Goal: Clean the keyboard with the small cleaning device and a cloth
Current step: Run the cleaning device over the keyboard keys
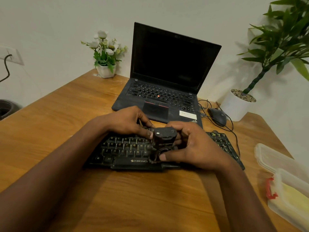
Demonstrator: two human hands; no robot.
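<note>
A black keyboard [127, 151] lies across the wooden desk [130, 195], dusty between its keys. Over its middle stands a small black cleaning device [163, 139]. My right hand [192, 148] grips the device from the right, thumb at its lower end. My left hand [127, 123] hovers over the keyboard's upper rows, and its fingertips pinch the device's top left edge. The keys under both hands are hidden. No cloth shows outside the box at the right, which holds something yellow.
An open black laptop [167, 77] sits behind the keyboard, a wired mouse [217, 116] to its right. A small flower pot [106, 71] and a large potted plant [237, 104] stand at the back. Clear plastic box [291, 195] and lid [274, 159] lie at the right edge.
</note>
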